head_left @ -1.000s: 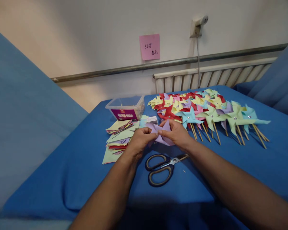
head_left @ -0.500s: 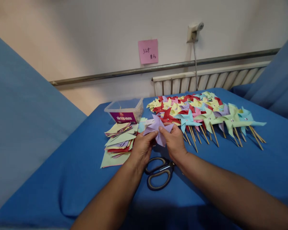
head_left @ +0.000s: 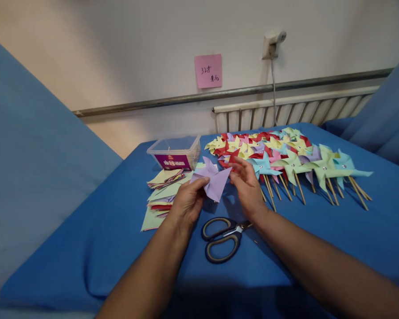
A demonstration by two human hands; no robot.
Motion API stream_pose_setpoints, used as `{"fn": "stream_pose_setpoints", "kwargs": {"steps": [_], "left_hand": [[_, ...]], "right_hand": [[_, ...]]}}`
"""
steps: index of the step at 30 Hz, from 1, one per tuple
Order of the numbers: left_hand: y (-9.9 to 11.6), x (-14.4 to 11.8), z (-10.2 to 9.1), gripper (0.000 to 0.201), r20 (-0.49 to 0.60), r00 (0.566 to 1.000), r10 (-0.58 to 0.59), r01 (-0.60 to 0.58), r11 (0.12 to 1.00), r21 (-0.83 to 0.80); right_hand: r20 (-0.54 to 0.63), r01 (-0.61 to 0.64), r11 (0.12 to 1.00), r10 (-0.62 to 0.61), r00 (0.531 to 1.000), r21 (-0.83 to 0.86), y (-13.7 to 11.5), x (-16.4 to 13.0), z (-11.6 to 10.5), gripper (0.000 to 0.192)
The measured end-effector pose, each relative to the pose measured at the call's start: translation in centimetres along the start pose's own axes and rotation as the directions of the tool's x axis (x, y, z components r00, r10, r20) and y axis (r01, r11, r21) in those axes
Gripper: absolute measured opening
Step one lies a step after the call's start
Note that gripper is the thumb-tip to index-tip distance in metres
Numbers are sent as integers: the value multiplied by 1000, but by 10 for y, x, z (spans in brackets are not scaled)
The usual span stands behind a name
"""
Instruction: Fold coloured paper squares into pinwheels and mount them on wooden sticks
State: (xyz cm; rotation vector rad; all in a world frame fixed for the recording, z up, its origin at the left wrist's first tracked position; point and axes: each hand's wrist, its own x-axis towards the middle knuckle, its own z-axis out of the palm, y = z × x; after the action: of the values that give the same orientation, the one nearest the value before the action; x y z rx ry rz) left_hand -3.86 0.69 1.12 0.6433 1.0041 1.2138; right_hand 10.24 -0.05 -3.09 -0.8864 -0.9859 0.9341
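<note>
Left hand (head_left: 187,202): grasping one purple pinwheel (head_left: 213,179), frame centre.
Right hand (head_left: 247,186): released, fingers spread.
Scissors (head_left: 223,234): one pair.
Pink note (head_left: 208,71): "32".

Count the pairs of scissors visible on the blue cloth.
1. The grey-handled metal scissors lie on the blue cloth between the person's forearms, below the folded lilac paper pinwheel that the left hand holds. Others could be hidden under the stacked coloured paper squares.

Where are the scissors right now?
In the head view the scissors lie flat on the blue cloth, centre of frame, just below and between the left hand and right hand, nearer the person than the purple pinwheel.
</note>
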Motion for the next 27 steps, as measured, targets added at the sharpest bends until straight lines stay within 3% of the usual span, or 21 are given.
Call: {"fn": "stream_pose_setpoints", "kwargs": {"steps": [2, 5, 9, 15, 21, 27], "left_hand": [[5, 0, -1, 26, -4, 1000, -24, 24, 1000, -16], [8, -1, -2, 25, 16, 998, -57, 58, 998, -30], [8, 0, -4, 29, 44, 994, -104, 105, 994, -30], [6, 0, -6, 31, 84, 994, -69, 69, 998, 2], [0, -6, 0, 31, 81, 997, 4, -8, 998, 54], [-2, -9, 3, 30, 62, 998, 5, -12, 995, 102]], "right_hand": [[78, 143, 977, -132, 988, -158, -4, 0, -5, 47], [264, 356, 876, -277, 924, -326, -11, -3, -9, 43], [400, 459, 811, -310, 862, -362, -16, -5, -9, 33], [364, 382, 867, -260, 894, -319, -14, -1, -10, 3], [248, 220, 937, -153, 956, -269, -10, 2, -9, 16], [248, 154, 940, -78, 966, -305, -5, 5, -10, 19]]}}
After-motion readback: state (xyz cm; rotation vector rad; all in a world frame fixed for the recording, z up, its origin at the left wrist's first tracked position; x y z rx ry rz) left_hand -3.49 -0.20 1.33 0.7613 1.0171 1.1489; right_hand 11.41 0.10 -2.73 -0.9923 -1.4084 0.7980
